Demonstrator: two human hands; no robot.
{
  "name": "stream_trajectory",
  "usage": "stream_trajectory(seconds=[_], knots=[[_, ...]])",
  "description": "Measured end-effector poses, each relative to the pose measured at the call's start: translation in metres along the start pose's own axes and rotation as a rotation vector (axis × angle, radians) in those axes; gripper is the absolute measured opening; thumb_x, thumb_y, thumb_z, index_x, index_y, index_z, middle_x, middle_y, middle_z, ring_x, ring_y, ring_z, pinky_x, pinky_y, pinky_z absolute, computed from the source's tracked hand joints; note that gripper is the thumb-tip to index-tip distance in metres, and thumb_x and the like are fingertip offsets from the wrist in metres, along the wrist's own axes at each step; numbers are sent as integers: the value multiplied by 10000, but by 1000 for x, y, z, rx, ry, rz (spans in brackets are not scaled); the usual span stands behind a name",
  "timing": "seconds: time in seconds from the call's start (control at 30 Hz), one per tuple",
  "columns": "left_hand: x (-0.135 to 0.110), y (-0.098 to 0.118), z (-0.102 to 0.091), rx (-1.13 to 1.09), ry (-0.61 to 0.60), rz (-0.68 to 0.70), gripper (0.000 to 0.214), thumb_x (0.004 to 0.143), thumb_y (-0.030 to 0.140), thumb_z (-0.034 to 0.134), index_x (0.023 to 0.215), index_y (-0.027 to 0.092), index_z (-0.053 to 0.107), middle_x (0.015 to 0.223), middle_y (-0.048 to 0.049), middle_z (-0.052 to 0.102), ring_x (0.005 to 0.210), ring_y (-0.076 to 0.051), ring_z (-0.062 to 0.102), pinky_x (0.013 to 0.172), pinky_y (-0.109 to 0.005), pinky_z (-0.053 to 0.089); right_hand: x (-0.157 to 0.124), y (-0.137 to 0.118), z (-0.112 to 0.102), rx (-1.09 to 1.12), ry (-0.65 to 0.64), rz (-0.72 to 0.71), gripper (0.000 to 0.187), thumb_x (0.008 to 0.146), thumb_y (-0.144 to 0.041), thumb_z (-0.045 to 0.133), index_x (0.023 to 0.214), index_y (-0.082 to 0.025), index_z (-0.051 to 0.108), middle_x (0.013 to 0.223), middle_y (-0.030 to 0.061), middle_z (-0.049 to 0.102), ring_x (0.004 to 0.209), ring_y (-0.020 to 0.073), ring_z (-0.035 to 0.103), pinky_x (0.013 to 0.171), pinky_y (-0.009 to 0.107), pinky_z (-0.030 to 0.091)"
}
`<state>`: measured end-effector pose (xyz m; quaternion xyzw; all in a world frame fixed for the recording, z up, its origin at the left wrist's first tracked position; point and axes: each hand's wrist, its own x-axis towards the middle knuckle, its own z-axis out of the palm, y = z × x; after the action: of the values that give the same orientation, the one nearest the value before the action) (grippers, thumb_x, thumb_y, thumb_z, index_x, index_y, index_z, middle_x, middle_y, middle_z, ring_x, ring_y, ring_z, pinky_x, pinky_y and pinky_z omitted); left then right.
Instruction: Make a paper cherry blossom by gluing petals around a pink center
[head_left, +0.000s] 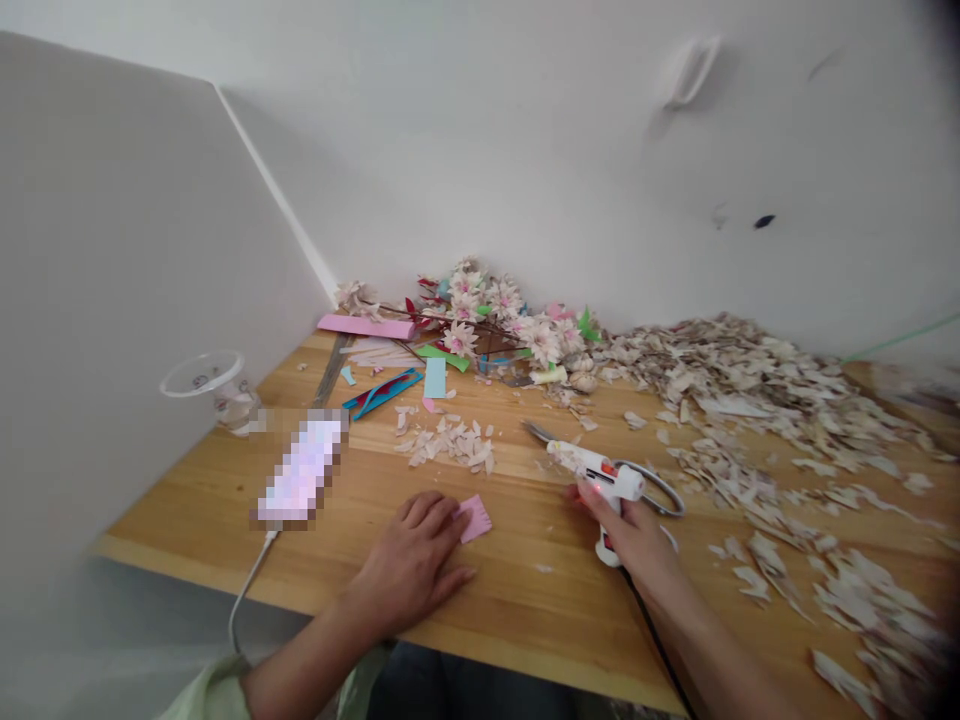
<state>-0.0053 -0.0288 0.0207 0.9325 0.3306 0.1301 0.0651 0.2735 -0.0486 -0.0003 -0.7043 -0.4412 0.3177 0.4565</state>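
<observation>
My left hand [416,560] lies palm down on the wooden table, its fingers stretched out and fairly flat. The fingertips rest on the near edge of a small pink paper piece [475,519] with a fringed right side. In my right hand [637,535] is a white hot glue gun [589,463], gripped round its handle, with a small red light glowing on it. Its nozzle faces away to the upper left. Partly hidden behind the gun are scissors, with a dark blade [537,432] and a grey handle loop [660,488] showing.
Small pale petal pieces [454,444] lie mid-table; a large heap of them [735,370] covers the right. Paper flowers on stems [480,305] lie along the wall. A pink strip [366,327], blue paper [435,378], a clear cup [234,400] and a blurred-out phone-like object [304,468] with cable are left.
</observation>
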Motion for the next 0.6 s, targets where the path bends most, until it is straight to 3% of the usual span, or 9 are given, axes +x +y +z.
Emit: stream_trajectory(seconds=[0.13, 0.27, 0.4, 0.6], knots=[[-1, -2, 3, 39, -34, 71, 547, 869, 461, 419, 1293, 116, 443, 1360, -129, 475, 1322, -299, 315, 1080, -492, 292, 3, 2, -7, -41, 5, -37, 433, 696, -611, 548, 863, -229, 667, 1010, 67, 717, 1030, 310, 615, 959, 451, 431], [-3, -5, 8, 29, -43, 108, 577, 891, 450, 384, 1389, 171, 296, 1415, -89, 416, 1361, -245, 255, 1120, -491, 196, 2, 0, -7, -75, -23, -104, 432, 715, -595, 547, 917, -237, 683, 989, 46, 723, 1042, 308, 607, 953, 430, 437], [-4, -6, 9, 14, -60, 107, 629, 884, 483, 381, 1429, 246, 175, 1466, -41, 327, 1372, -235, 225, 1122, -487, 170, 0, -1, -4, -108, -82, -167, 458, 723, -574, 560, 979, -213, 680, 1013, 62, 717, 1010, 307, 616, 917, 439, 458], [-5, -3, 8, 17, -110, 65, 671, 861, 549, 362, 1432, 257, 163, 1482, -41, 281, 1378, -277, 187, 1106, -526, 177, 11, -5, -3, -147, -113, -220, 452, 719, -583, 554, 945, -214, 685, 905, 58, 729, 882, 282, 651, 826, 409, 506]])
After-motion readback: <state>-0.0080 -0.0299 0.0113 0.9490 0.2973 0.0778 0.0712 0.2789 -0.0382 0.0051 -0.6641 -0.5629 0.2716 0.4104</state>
